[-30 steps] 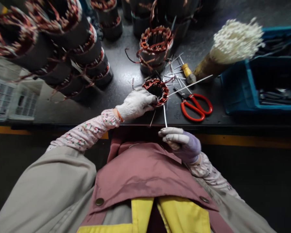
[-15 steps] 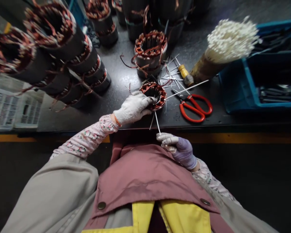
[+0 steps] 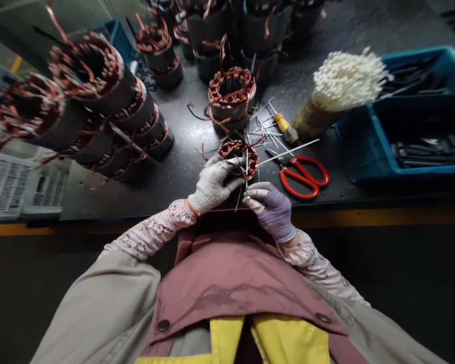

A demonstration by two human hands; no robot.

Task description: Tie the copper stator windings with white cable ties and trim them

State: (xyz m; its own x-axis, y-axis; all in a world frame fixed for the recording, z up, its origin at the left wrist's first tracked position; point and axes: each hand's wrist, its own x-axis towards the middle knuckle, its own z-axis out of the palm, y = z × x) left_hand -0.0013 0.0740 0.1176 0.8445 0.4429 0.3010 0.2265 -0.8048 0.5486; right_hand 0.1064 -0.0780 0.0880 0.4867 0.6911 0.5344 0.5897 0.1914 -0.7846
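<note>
A small motor stator [image 3: 231, 147] with copper windings stands near the bench's front edge. My left hand [image 3: 214, 183], in a white knitted glove, grips its near left rim, the fingers reaching over the opening. My right hand [image 3: 272, 208], in a purple and white glove, sits close in front of the stator. Its thumb and fingers pinch the lower end of a thin white tie [image 3: 246, 169], which stands up across the ring's near right side. Another white tie [image 3: 290, 152] sticks out to the right from the windings. My fingers partly cover the near rim.
Red-handled scissors [image 3: 303, 177] lie right of the stator, below a yellow-handled tool [image 3: 284, 126] and scattered white offcuts [image 3: 263, 121]. A bundle of white ties [image 3: 347, 81] stands beside blue bins [image 3: 367, 146]. Another stator [image 3: 233, 108] is behind; stacked stators [image 3: 109, 86] rise at left.
My right hand has moved up and forward to the stator with the white tie, whose far end now lies across the ring. My left hand stays on the rim. The camera view has shifted slightly.
</note>
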